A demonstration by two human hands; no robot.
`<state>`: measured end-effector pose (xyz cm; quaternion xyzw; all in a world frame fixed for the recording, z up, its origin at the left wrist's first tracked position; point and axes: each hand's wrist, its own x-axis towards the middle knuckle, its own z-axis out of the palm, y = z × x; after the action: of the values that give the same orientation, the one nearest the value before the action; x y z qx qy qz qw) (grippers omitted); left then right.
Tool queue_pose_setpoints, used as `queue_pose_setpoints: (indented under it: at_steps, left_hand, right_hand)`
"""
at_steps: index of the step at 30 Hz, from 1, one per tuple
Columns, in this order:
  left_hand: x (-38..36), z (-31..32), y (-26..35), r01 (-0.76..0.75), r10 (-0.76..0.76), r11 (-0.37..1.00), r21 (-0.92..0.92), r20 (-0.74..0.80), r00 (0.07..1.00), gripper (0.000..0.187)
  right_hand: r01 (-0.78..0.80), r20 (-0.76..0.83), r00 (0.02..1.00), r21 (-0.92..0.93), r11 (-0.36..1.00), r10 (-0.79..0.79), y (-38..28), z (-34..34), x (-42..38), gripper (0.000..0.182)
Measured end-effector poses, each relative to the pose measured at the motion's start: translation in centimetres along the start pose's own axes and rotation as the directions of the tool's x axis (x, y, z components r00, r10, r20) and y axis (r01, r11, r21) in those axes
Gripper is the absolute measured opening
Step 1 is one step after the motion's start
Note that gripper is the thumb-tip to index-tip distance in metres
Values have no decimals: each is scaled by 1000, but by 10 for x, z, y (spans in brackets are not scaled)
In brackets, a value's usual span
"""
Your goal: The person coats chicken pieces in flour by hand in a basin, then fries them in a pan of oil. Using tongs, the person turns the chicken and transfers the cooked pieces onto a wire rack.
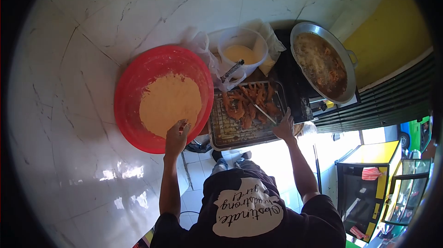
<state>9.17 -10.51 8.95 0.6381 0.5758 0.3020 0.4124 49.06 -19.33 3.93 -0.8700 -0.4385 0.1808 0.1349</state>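
Note:
My left hand [176, 138] reaches over the near rim of a red basin [127, 119] that holds pale, flour-like powder [170, 103]. Its fingers are curled together just above the powder; whatever is between them is hidden. My right hand [284, 127] is at the right edge of a metal tray [221, 144], with its fingers around the end of slim metal tongs [265, 113]. The tongs slant across the tray toward several browned, fried pieces [247, 105]. Those pieces lie on a wire rack in the tray's far and right parts.
Behind the tray stands a white bucket [256, 66] with pale batter, a dark-handled utensil [233, 70] and plastic bags [200, 47] beside it. To the right, a wide pan [353, 79] of bubbling oil sits on a stove. A yellow-framed cabinet [364, 156] stands at the lower right.

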Motion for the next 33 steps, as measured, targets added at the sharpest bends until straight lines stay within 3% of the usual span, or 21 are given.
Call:
queue_pose_setpoints:
  at_steps: [6, 8, 9, 12, 14, 16, 17, 22, 24, 25, 27, 30, 32, 33]
  left_hand:
    - [15, 23, 11, -24, 24, 999, 30, -9, 1000, 35]
    - [19, 32, 14, -43, 46, 997, 57, -45, 998, 36]
    - [21, 36, 20, -60, 62, 996, 59, -44, 997, 36]
    - [22, 47, 36, -122, 135, 985, 118, -115, 984, 39]
    - [23, 55, 44, -69, 91, 990, 123, -178, 980, 41]
    - [26, 66, 50, -59, 84, 990, 126, -206, 975, 42]
    - [28, 71, 54, -45, 74, 991, 125, -240, 968, 42]
    - [32, 99, 66, -4, 88, 973, 233, -352, 932, 42]
    - [34, 106, 68, 70, 89, 951, 300, -484, 870, 41]
    - [35, 107, 68, 74, 87, 950, 303, -484, 871, 41]
    - [42, 111, 68, 185, -11, 954, 236, -587, 810, 43]
    - [47, 118, 75, 284, -15, 911, 300, -664, 747, 46]
    - [48, 121, 80, 337, -27, 880, 335, -673, 739, 47]
    - [49, 123, 83, 381, -30, 851, 360, -692, 721, 48]
  right_hand:
    - [-28, 3, 1000, 12, 1000, 28, -12, -27, -37, 94]
    - [-38, 30, 999, 96, 995, 35, -18, -36, -48, 91]
    - [35, -54, 998, 91, 995, -30, -7, -28, -51, 87]
    - [159, -105, 984, 130, 979, -146, 8, -24, -61, 74]
    - [208, -108, 976, 195, 959, -190, -9, -59, -71, 68]
    - [29, 282, 953, 291, 956, -115, -19, -100, -72, 66]
    - [39, 342, 929, 285, 958, -140, -11, -110, -70, 57]
    - [82, 482, 852, 264, 961, -205, 11, -196, -56, 53]
    - [177, 548, 778, 275, 945, -305, 34, -228, -44, 51]
    - [331, 333, 818, 395, 857, -469, 52, -233, -40, 42]
    - [369, 325, 810, 365, 855, -488, 74, -266, -26, 40]
    - [435, 256, 810, 342, 833, -528, 102, -320, -5, 32]
    - [296, 314, 861, 329, 897, -400, 123, -346, 10, 30]
    - [357, 261, 866, 273, 893, -426, 129, -358, 18, 30]
